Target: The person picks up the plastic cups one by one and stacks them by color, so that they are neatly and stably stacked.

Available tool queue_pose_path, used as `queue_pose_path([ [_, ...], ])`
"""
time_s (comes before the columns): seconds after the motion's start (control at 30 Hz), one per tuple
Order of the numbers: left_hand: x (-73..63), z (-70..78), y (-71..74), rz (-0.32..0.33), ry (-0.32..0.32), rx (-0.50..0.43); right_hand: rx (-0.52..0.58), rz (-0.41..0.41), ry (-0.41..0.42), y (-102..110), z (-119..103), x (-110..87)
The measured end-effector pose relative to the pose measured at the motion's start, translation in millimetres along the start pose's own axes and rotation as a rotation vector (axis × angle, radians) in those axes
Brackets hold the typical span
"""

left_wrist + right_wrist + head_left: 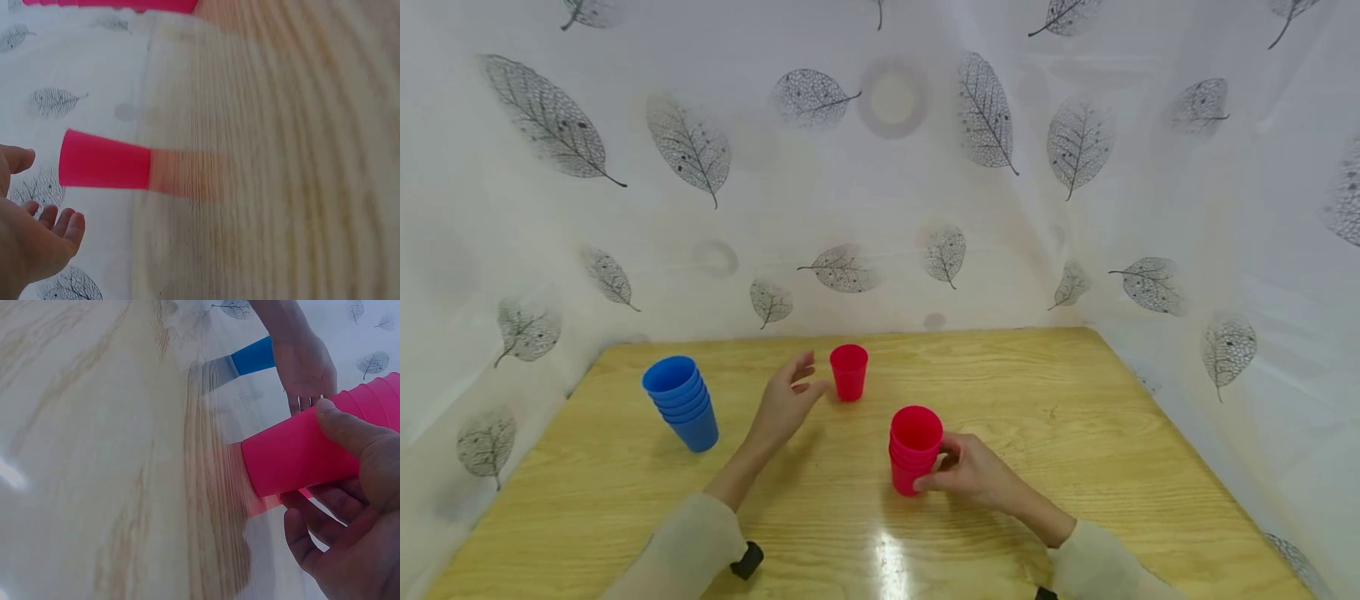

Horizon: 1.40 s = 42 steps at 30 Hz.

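Note:
A stack of several nested red plastic cups (pixel 913 454) stands toward the front of the table. My right hand (pixel 973 473) holds that stack from its right side, thumb in front and fingers behind, as the right wrist view also shows on the red stack (pixel 300 450). One single red cup (pixel 849 372) stands upright farther back. Just left of it is my left hand (pixel 786 400), fingers spread and relaxed with nothing in them. In the left wrist view the single cup (pixel 106 161) sits beyond the fingertips of the left hand (pixel 40 234).
A stack of several nested blue cups (pixel 683 404) stands on the left of the wooden table (pixel 1037 392). Behind the table hangs a white curtain (pixel 887 192) with a leaf print, and it runs along both sides as well.

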<state>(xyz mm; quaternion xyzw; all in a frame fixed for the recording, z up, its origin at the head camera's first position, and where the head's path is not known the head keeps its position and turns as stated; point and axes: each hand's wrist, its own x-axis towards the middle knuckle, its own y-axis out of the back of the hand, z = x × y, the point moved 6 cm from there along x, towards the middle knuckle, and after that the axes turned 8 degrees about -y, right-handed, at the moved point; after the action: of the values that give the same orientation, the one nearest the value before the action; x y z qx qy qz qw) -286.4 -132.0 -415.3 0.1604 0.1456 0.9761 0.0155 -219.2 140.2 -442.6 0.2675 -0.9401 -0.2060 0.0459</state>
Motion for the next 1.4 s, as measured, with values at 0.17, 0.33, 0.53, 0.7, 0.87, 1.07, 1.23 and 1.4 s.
queue_pose_path([
  [0.17,12.4,-12.2,0.5,-0.055,0.013,0.040,0.001,0.007,0.007,0,-1,0.3],
  [0.33,21.8,-20.6,-3.8,-0.089,0.030,0.055,-0.002,0.009,0.008,0,-1,0.2],
  [0.53,29.3,-29.7,-15.7,-0.137,0.095,0.063,-0.018,0.013,0.010,0,-2,-0.1],
  [0.7,32.0,-32.9,-25.1,-0.143,0.152,0.050,-0.022,0.014,0.010,1,-2,-0.3],
  [0.87,35.1,-34.3,-34.5,-0.115,0.183,0.042,-0.029,0.018,-0.003,1,-1,-0.9],
  [1.07,36.4,-33.9,-42.0,-0.084,0.202,0.044,-0.042,0.025,-0.008,0,-1,-0.9],
  [1.23,36.7,-31.9,-44.6,-0.063,0.196,0.040,-0.043,0.027,-0.012,0,-1,-0.9],
  [1.4,36.7,-30.1,-45.0,-0.045,0.179,0.034,-0.044,0.030,-0.016,0,-1,-1.2],
])
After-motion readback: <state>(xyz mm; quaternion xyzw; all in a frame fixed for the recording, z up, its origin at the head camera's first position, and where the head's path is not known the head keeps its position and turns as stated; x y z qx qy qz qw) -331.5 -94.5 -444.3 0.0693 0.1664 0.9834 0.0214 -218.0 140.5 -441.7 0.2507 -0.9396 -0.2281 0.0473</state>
